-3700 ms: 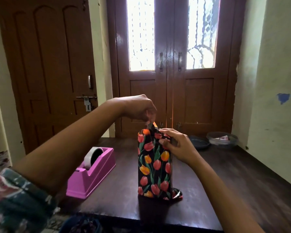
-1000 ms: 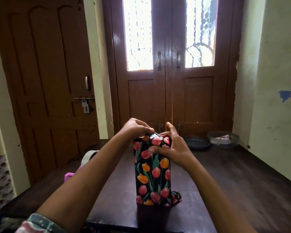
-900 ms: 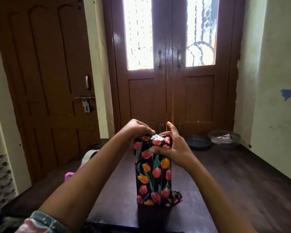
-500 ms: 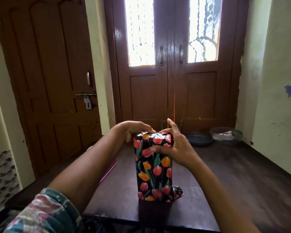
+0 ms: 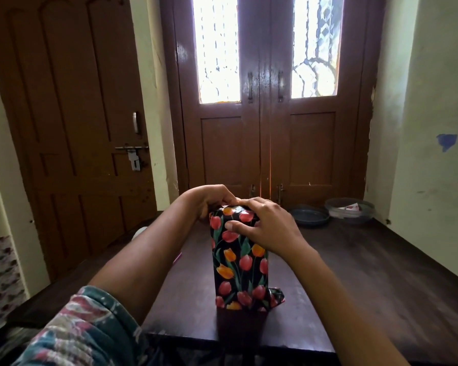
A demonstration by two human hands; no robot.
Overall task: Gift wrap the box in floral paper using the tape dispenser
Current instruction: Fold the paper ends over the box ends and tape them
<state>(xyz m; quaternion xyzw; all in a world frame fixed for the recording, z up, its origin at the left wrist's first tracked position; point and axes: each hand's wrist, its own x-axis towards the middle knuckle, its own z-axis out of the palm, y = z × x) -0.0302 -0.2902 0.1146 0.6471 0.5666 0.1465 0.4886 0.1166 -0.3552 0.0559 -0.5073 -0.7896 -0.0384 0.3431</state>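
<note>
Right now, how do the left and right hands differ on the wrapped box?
The left hand has curled fingers, tips on the top's left edge; the right hand spreads its fingers across the top. The right hand's thumb presses the near face; the left hand's thumb is hidden. Both hold the upright wrapped box at its top.
</note>
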